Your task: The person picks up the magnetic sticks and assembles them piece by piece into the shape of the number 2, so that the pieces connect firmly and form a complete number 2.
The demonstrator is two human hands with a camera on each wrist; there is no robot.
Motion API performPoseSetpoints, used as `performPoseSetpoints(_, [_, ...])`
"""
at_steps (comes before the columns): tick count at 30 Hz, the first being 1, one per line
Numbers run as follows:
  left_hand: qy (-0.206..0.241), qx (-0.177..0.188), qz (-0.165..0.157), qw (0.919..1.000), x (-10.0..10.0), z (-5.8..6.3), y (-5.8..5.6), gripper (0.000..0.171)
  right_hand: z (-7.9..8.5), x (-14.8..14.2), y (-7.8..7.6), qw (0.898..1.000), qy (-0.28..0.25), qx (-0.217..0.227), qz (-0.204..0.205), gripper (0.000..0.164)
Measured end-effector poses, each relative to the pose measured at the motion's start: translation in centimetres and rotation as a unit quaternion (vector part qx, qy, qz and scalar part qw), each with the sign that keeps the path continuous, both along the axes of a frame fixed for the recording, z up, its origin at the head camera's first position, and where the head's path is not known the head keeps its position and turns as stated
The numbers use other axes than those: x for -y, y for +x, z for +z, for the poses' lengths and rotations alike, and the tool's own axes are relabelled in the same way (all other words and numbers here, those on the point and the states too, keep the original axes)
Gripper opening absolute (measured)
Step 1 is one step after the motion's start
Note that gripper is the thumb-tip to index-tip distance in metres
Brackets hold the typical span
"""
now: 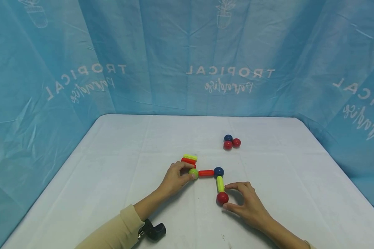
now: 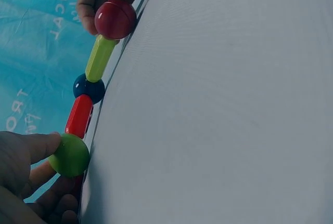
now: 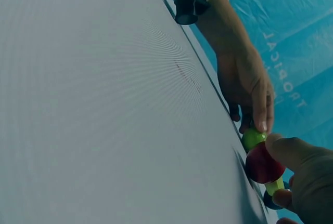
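Observation:
Thumb and fingertips of my left hand (image 1: 175, 178) pinch a green ball (image 1: 193, 173), the left end of an L-shaped chain. From that ball a red rod (image 1: 206, 173) runs right to a dark blue ball (image 1: 219, 172) at the corner. A yellow-green rod (image 1: 220, 184) leads from the corner toward me and ends at a red ball (image 1: 222, 198). My right hand (image 1: 250, 205) holds this red ball, thumb at its near side and index finger by the rod joint. The right wrist view shows the thumb (image 3: 291, 150) against the red ball.
Behind my left hand lie a loose yellow-green rod (image 1: 190, 157) and red rods (image 1: 188, 161), partly covered by the fingers. Farther back, two red balls (image 1: 236, 143) and a blue ball (image 1: 228, 138) sit clustered. A blue printed curtain (image 1: 187, 93) surrounds the white table (image 1: 96, 193).

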State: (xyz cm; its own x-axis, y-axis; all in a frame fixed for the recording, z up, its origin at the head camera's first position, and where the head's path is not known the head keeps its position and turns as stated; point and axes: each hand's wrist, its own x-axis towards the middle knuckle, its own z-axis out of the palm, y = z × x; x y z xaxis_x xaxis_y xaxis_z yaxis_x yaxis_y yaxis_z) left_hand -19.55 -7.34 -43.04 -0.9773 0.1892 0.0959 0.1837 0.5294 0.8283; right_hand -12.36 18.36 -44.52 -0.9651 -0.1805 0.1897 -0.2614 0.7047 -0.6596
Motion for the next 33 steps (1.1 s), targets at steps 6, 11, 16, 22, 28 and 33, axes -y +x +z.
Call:
performPoseSetpoints(6, [0.008, 0.002, 0.006, 0.9999, -0.2, 0.1, -0.1, 0.023, 0.3, 0.1, 0.0, 1.000, -0.007, 0.000, 0.008, 0.050])
performPoseSetpoints(11, [0.007, -0.002, 0.004, 1.0000, -0.1, 0.3, -0.2, 0.021, 0.1, 0.1, 0.0, 1.000, -0.011, -0.019, 0.022, 0.041])
performPoseSetpoints(16, [0.008, -0.007, 0.012, 0.9999, 0.7, 0.8, -0.5, 0.023, 0.0, 0.1, 0.0, 0.999, -0.011, -0.037, 0.027, 0.039])
performPoseSetpoints(22, [-0.012, -0.019, 0.033, 0.9992, 2.0, 1.3, -1.4, 0.025, -0.2, 0.1, 0.0, 0.999, -0.008, -0.036, 0.024, 0.038])
performPoseSetpoints(28, [-0.038, -0.014, 0.034, 0.9986, 2.8, 1.5, -2.2, 0.025, -0.2, 0.1, 0.0, 0.999, -0.007, -0.041, 0.022, 0.037])
performPoseSetpoints(33, [-0.064, -0.016, 0.022, 0.9976, 2.8, 1.4, -2.8, 0.022, -0.2, 0.1, 0.0, 0.999, -0.009, -0.033, 0.017, 0.037])
